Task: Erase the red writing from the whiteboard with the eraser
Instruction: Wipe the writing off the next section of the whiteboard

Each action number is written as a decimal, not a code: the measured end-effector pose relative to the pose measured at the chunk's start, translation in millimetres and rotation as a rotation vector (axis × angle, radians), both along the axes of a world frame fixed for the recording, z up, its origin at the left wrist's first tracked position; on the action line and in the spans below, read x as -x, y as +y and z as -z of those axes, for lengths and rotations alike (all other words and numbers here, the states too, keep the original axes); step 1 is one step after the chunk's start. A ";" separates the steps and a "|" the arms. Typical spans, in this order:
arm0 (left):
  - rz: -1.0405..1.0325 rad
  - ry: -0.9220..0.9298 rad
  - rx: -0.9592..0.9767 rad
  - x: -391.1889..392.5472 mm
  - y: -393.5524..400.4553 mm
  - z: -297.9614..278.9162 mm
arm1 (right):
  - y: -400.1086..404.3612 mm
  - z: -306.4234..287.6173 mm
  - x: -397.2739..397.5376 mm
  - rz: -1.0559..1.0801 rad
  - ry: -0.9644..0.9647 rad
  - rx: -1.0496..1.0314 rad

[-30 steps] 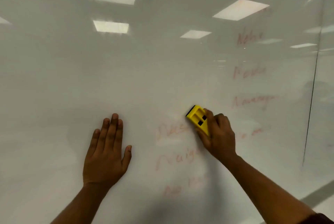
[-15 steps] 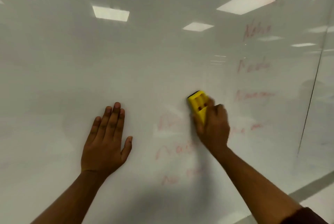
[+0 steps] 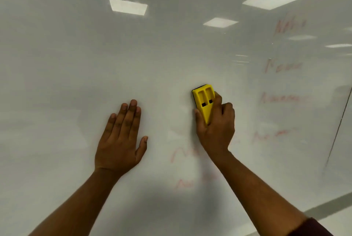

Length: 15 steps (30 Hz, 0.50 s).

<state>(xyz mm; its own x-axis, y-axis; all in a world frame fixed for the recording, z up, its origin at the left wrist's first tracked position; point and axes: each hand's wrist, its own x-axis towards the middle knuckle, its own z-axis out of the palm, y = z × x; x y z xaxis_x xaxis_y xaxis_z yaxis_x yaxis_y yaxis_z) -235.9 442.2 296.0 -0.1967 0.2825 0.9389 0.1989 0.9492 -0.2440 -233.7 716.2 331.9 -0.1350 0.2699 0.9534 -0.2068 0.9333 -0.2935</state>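
A glossy whiteboard [image 3: 76, 64] fills the view. My right hand [image 3: 217, 129] grips a yellow eraser [image 3: 204, 101] with a black pad, pressed flat on the board, its top end pointing up. My left hand [image 3: 122, 138] lies flat on the board to the left, fingers spread, holding nothing. Faint red writing [image 3: 182, 154] shows just below and left of the right hand, with another faint line [image 3: 187, 183] under it. Several more red words run down the right side, such as one [image 3: 289, 25] near the top and one [image 3: 272, 135] beside my right wrist.
Ceiling lights reflect in the board's upper part [image 3: 128, 7]. A dark vertical seam [image 3: 339, 127] marks the board's right edge. A grey strip [image 3: 327, 209] runs along the bottom right corner.
The eraser went up and slightly left over the top red word left of centre, which is now wiped away. My left hand stayed flat. The view tilted, so the writing sits lower.
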 end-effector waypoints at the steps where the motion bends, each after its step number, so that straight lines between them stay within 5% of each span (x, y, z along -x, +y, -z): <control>1: -0.003 0.001 -0.001 0.0 0.1 -0.3 | -6.6 2.7 2.2 -0.016 0.025 0.028; 6: 0.008 0.012 -0.004 -1.7 -2.4 0.9 | -7.8 76.7 -3.0 -0.247 0.003 -0.798; 8: 0.013 0.017 -0.011 -1.9 -1.7 1.9 | 11.0 67.3 -2.4 -0.260 -0.014 -0.941; 10: 0.018 0.017 -0.015 -0.8 -0.8 1.6 | 20.7 47.0 1.2 -0.171 -0.001 -0.761; 13: 0.008 0.015 -0.016 0.0 -1.1 0.2 | 8.5 41.2 0.6 -0.078 -0.007 -0.103; 15: 0.009 0.007 -0.017 -0.8 -0.9 0.6 | -9.4 74.2 -3.3 -0.126 -0.023 -0.137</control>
<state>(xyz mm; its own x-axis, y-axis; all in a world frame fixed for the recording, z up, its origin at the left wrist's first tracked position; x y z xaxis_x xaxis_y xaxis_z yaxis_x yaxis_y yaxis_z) -235.1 441.3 295.4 -0.1882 0.2686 0.9447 0.2056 0.9513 -0.2296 -230.4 706.8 257.7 -0.1821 0.1177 0.9762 -0.3194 0.9319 -0.1719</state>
